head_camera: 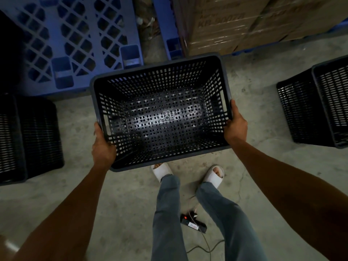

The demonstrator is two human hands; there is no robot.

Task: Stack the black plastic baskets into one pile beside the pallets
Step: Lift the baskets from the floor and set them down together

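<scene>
A black plastic mesh basket (160, 113) is held upright in front of me, its open top facing the camera and nothing inside. My left hand (102, 147) grips its left rim by the handle slot. My right hand (235, 125) grips the right rim. A second black basket (28, 136) stands on the floor at the left. A third black basket (316, 106) sits at the right edge, partly cut off by the frame.
A blue plastic pallet (75, 40) lies on the concrete floor behind the held basket. Wrapped cardboard boxes (244, 21) rest on another blue pallet (169, 34) at the back right. A power strip (194, 224) with cables lies between my feet.
</scene>
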